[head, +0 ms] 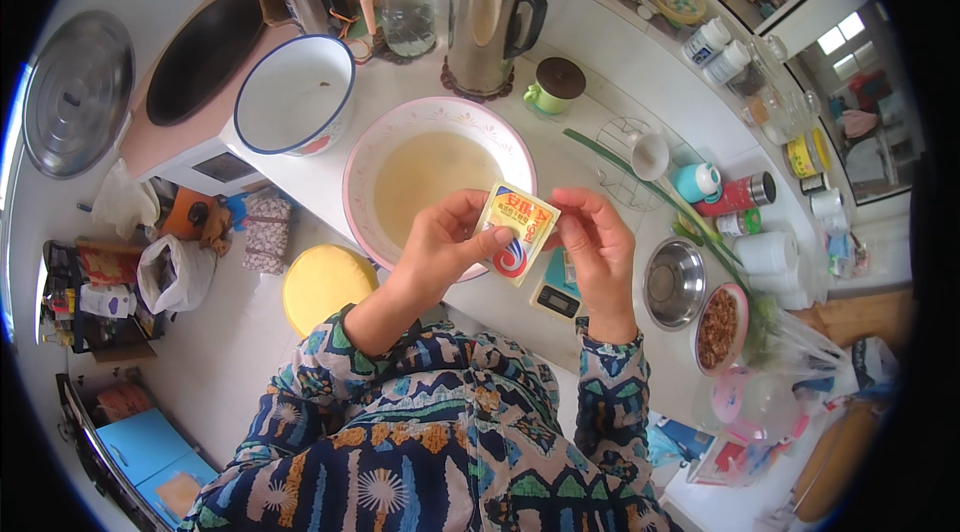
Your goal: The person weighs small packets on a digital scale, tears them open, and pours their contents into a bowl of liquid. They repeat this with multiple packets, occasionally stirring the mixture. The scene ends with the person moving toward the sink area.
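My left hand [450, 236] holds an Angel yeast sachet [517, 232] with its thumb across the printed front. At the sachet's right edge is my right hand [596, 243], its thumb and fingertips close to or on that edge; whether they pinch it I cannot tell. Partly beneath the left hand stands a wide white basin with a pink rim [360, 157], holding cloudy, pale yellowish liquid [427, 172]. A small digital scale [559, 299] lies below the sachet, partly hidden by the right hand.
An enamel pot [296, 97] stands left of the basin, a steel thermos flask [495, 14] behind it. To the right are a lidded green mug [555, 86], scallions [660, 194], a steel bowl [675, 283] and a dish of brown chopped food [721, 329]. A yellow round stool [328, 288] stands below the counter.
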Available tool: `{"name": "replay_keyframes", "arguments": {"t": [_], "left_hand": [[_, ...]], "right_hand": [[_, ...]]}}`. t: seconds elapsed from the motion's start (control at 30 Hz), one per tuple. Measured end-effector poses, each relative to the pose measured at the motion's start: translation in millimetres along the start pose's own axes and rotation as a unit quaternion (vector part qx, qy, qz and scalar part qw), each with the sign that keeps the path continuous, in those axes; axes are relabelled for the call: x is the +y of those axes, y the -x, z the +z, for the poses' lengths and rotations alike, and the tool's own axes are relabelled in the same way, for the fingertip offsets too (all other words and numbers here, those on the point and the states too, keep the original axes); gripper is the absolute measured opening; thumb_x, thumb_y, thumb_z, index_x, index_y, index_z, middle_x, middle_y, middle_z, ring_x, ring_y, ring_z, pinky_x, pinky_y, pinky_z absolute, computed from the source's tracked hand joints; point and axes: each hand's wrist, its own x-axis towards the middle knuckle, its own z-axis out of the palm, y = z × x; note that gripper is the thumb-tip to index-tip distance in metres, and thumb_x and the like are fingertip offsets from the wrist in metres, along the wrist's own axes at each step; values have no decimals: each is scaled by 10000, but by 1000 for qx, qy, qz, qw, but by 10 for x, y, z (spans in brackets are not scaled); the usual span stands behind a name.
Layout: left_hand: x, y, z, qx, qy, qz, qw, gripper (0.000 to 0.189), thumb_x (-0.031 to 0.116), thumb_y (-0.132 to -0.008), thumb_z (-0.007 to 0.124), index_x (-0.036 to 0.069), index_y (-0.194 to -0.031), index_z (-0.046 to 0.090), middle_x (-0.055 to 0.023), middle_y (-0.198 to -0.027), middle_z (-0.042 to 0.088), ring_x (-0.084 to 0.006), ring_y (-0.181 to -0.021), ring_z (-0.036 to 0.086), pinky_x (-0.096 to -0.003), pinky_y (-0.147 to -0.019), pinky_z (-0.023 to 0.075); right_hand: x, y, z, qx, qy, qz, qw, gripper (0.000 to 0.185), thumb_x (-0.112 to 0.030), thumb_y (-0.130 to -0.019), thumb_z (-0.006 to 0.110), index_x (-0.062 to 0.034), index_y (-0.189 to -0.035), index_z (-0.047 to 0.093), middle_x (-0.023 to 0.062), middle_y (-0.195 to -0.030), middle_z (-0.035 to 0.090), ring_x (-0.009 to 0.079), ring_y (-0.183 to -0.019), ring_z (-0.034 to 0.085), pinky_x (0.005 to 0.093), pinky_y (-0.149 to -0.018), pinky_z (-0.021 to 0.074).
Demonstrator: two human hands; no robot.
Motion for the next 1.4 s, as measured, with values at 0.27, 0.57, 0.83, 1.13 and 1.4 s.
{"name": "replay_keyframes", "arguments": {"t": [0.27,0.57,0.83,1.13,1.4], "left_hand": [[23,-158,-493,-38,-143,70,986,366,162,-876,619,-28,-1174,525,-77,-1011,632,-141,-917,590,-266,-795,470],[365,-209,-749,-116,-331,164,922,278,187,-799,693,16,-1014,653,-115,-930,667,-211,-831,620,-299,-748,471],[336,-197,-667,-79,-326,97,937,118,90,-797,665,-7,-864,670,-102,-734,650,-165,-643,588,-275,-616,469],[136,-175,-642,-95,-120,47,987,156,140,-912,563,-4,-904,624,-1,-791,606,-55,-734,529,-213,-646,444],[-24,-156,-514,-52,7,46,998,179,174,-947,512,7,-961,577,14,-855,584,-34,-765,508,-182,-671,428]], "right_hand": [[-62,-404,238,-106,227,-79,965,26,-24,-828,611,-18,-852,602,64,-869,595,139,-812,587,251,-670,467],[-81,-522,518,-112,285,-9,952,87,-43,-798,643,2,-865,609,84,-772,644,139,-608,594,273,-579,476],[-24,-453,550,-116,318,-31,941,51,-8,-775,640,-2,-815,609,66,-742,622,145,-612,578,266,-585,468],[174,-344,600,-50,203,-108,972,71,-10,-786,654,-6,-801,584,59,-801,580,162,-734,575,262,-644,467],[453,-263,688,52,159,-193,967,76,-28,-818,638,-30,-826,562,78,-859,603,185,-767,581,269,-663,474]]}}
